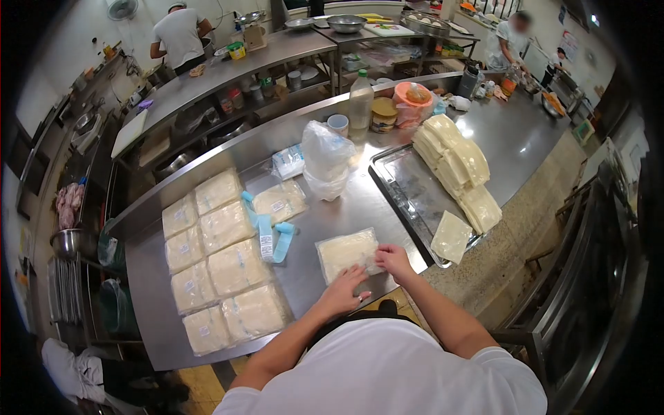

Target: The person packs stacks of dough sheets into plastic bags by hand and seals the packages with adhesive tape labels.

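Observation:
On the steel table in front of me lies a clear plastic bag [344, 250] with flat pale sheets inside. My left hand [344, 289] rests on its lower edge, fingers spread. At the bag's right edge, my right hand [394, 263] has its fingertips pressed together on the plastic. Rows of filled bags [238, 266] cover the table to the left, with blue label strips [265, 238] beside them. To the right, a metal tray [408, 187] bears a long pile of pale stacked sheets [456, 162]. One loose sheet [451, 237] lies over the tray's near corner.
Behind the bag stand a plastic-wrapped bundle [326, 159], a cup [338, 124], a bottle [360, 104], a tin [384, 116] and an orange container [413, 102]. People work at the back left [181, 36] and back right [510, 43]; another person [72, 370] is at the lower left.

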A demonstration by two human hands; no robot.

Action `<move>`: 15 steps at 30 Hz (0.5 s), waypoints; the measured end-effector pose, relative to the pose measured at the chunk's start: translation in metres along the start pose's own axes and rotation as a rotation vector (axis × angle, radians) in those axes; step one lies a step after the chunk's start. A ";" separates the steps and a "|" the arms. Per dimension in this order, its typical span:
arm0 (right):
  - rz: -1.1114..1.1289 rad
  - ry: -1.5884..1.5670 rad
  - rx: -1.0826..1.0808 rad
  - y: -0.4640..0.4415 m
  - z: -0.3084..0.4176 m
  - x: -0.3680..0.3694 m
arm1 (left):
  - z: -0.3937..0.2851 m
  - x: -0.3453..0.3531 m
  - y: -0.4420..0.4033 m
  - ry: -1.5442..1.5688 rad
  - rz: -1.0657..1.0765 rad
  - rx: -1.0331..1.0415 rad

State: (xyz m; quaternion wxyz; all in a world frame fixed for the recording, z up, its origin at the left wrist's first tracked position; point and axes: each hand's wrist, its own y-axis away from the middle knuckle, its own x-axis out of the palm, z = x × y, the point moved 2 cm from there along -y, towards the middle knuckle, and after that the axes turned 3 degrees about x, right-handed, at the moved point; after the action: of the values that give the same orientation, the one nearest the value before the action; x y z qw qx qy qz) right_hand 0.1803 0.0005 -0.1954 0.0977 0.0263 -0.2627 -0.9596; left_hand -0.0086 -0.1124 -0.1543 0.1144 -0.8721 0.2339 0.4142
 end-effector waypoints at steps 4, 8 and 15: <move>-0.306 0.813 -0.376 0.003 0.008 0.015 | 0.015 0.004 -0.012 -0.333 -0.098 -0.031; -0.328 0.646 -0.196 -0.027 -0.019 0.018 | 0.012 -0.001 -0.013 -0.272 -0.158 -0.100; 0.274 0.156 0.071 0.041 0.057 0.051 | 0.011 0.000 -0.015 0.240 -0.571 -0.284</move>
State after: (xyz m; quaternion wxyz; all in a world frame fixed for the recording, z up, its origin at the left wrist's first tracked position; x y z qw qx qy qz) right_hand 0.1314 -0.0161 -0.1251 0.2470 0.0681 -0.2891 -0.9224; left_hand -0.0092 -0.0950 -0.1611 0.0750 -0.9522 -0.0678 0.2882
